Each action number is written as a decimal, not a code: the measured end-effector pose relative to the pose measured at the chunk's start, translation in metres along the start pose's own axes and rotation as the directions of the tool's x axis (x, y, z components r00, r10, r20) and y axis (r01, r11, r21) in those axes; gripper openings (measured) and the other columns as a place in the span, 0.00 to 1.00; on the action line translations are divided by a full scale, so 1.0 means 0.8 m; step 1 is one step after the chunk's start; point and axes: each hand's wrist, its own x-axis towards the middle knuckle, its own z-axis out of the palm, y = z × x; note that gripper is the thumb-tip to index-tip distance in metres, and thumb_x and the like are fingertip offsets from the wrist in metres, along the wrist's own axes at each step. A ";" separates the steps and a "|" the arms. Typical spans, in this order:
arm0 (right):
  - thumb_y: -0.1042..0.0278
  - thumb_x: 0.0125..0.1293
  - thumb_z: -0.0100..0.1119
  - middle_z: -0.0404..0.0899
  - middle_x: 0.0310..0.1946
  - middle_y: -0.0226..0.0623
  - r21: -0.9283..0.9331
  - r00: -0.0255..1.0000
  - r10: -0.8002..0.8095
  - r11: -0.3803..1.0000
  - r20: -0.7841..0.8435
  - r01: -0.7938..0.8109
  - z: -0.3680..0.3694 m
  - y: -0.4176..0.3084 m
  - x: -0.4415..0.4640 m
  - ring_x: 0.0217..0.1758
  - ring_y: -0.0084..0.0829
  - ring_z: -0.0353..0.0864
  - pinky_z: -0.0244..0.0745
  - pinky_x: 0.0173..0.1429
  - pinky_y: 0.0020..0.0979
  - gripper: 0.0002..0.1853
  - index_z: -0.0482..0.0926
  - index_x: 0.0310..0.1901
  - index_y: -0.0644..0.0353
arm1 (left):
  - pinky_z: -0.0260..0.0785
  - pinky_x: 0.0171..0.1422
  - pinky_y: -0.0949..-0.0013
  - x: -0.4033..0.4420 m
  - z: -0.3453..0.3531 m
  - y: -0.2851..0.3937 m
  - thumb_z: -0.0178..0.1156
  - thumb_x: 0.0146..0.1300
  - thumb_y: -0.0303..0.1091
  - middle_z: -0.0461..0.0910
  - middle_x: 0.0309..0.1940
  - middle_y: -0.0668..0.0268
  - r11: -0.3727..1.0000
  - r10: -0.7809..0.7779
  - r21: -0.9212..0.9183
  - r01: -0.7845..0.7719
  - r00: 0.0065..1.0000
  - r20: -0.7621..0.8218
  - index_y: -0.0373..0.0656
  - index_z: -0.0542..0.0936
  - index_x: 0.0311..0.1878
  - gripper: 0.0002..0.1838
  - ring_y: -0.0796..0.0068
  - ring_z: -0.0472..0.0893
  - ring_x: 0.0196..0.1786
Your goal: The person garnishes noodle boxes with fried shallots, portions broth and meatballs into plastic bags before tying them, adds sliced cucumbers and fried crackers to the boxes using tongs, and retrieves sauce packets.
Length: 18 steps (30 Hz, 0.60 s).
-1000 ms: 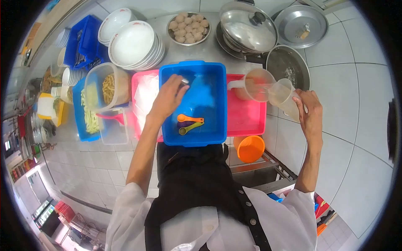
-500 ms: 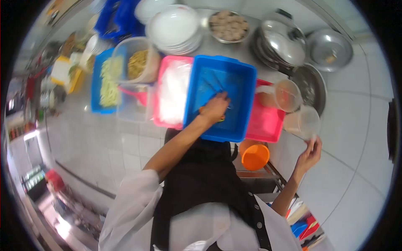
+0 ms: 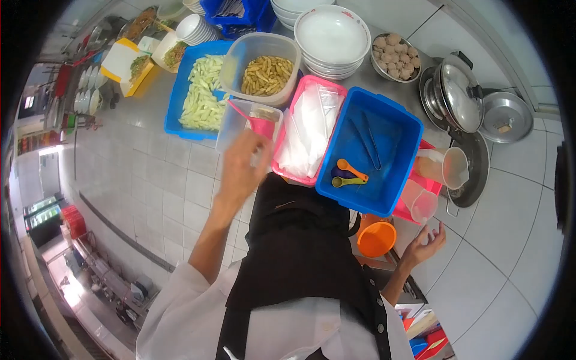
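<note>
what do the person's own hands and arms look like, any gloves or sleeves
The left hand and right hand are ungloved, forearms bare, with no watch visible. Loose white fabric sleeves cover the upper arms. The left hand is blurred, so small details like rings can't be told.

Smooth pink plastic scoop [image 3: 262, 126], translucent plastic cup [image 3: 422, 206], shiny metal lid [image 3: 459, 96]

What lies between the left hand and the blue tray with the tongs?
The head view shows a pink tray holding white plastic between the left hand and that blue tray.
</note>
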 end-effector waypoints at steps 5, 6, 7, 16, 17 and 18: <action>0.67 0.64 0.60 0.79 0.47 0.46 0.345 0.644 -0.248 0.938 0.724 -0.026 0.151 -0.198 -0.045 0.50 0.43 0.78 0.71 0.58 0.36 0.15 0.78 0.51 0.61 | 0.69 0.55 0.58 -0.056 0.082 -0.047 0.61 0.58 0.25 0.75 0.49 0.49 0.953 0.247 0.068 -0.297 0.883 0.400 0.33 0.76 0.45 0.12 0.56 0.76 0.52; 0.64 0.61 0.63 0.77 0.51 0.50 0.416 0.641 -0.463 0.878 0.612 0.237 0.225 -0.191 -0.077 0.55 0.48 0.76 0.71 0.59 0.39 0.20 0.77 0.53 0.62 | 0.68 0.60 0.56 -0.068 0.103 -0.062 0.61 0.59 0.28 0.72 0.55 0.44 0.822 0.301 0.363 -0.438 0.876 0.376 0.31 0.75 0.48 0.15 0.51 0.73 0.58; 0.61 0.60 0.64 0.76 0.52 0.51 0.253 0.574 -0.565 0.807 0.592 0.534 0.266 -0.221 -0.093 0.57 0.49 0.74 0.71 0.59 0.43 0.23 0.75 0.54 0.65 | 0.68 0.60 0.56 -0.072 0.107 -0.067 0.61 0.59 0.28 0.72 0.55 0.44 0.829 0.306 0.342 -0.442 0.871 0.383 0.31 0.75 0.48 0.15 0.51 0.73 0.58; 0.80 0.56 0.53 0.80 0.39 0.47 0.228 0.633 -0.477 0.870 0.610 0.436 0.331 -0.253 -0.023 0.53 0.44 0.76 0.72 0.53 0.44 0.11 0.82 0.39 0.66 | 0.64 0.64 0.51 -0.040 0.114 -0.067 0.56 0.57 0.27 0.71 0.55 0.40 0.886 0.371 0.167 -0.433 0.877 0.306 0.28 0.71 0.50 0.19 0.44 0.69 0.61; 0.80 0.56 0.53 0.80 0.39 0.47 0.219 0.638 -0.473 0.872 0.607 0.438 0.349 -0.248 -0.016 0.53 0.44 0.76 0.72 0.53 0.44 0.11 0.82 0.39 0.66 | 0.64 0.64 0.51 -0.043 0.132 -0.076 0.56 0.57 0.28 0.71 0.54 0.41 0.895 0.328 0.185 -0.406 0.880 0.342 0.28 0.70 0.51 0.19 0.44 0.70 0.60; 0.81 0.55 0.52 0.80 0.39 0.46 0.015 0.578 -0.545 0.735 0.607 0.678 0.369 -0.242 -0.011 0.51 0.45 0.75 0.71 0.52 0.43 0.11 0.83 0.38 0.65 | 0.64 0.63 0.51 -0.045 0.143 -0.080 0.57 0.58 0.28 0.71 0.54 0.42 0.902 0.283 0.207 -0.378 0.882 0.376 0.28 0.70 0.52 0.20 0.45 0.70 0.59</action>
